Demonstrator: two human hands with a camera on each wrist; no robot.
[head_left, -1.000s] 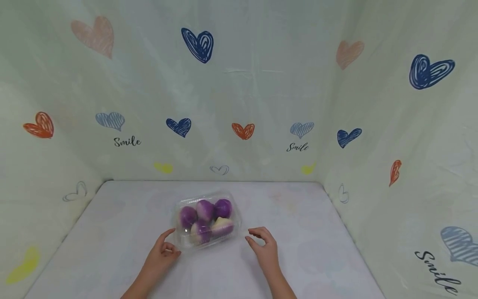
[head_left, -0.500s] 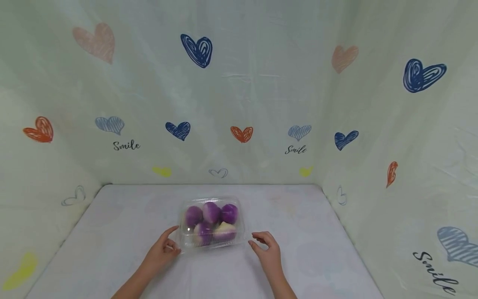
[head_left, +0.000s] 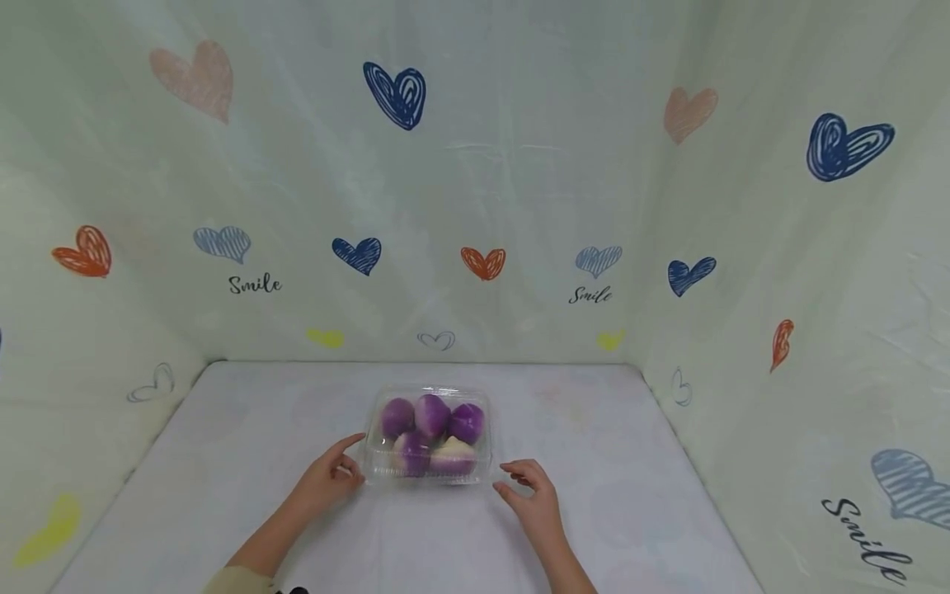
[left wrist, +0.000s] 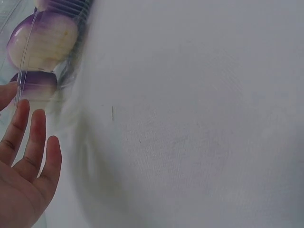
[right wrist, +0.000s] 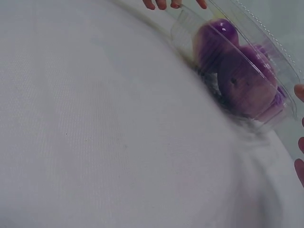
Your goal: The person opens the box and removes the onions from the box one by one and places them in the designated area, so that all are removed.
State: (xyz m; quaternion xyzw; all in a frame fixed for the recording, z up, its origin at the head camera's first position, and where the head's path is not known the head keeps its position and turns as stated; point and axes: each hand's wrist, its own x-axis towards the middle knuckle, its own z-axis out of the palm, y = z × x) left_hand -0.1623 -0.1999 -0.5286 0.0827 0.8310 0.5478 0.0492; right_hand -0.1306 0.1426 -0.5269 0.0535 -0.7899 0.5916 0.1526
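A clear plastic clamshell box [head_left: 378, 462] holds several round purple-and-white vegetables that look like turnips [head_left: 432, 415]. It sits on the white table, nearly square to the far edge. My left hand [head_left: 324, 478] is at the box's left side, its fingertips at the rim in the left wrist view, where the fingers [left wrist: 34, 140] are spread and relaxed. Whether they press on the plastic is hard to tell. To the right of the box, my right hand [head_left: 533, 499] stands slightly apart from it, fingers loosely bent with a gap to the thumb and nothing between them.
A white cloth [head_left: 631, 495] covers the table. Pale curtains [head_left: 475, 181] printed with hearts and "Smile" enclose the back and both sides. A sleeve [head_left: 239, 581] shows at the bottom left.
The box has turned from a slant to nearly straight and shifted to the right. My left hand has followed it a little to the right and away from me. My right hand has barely moved.
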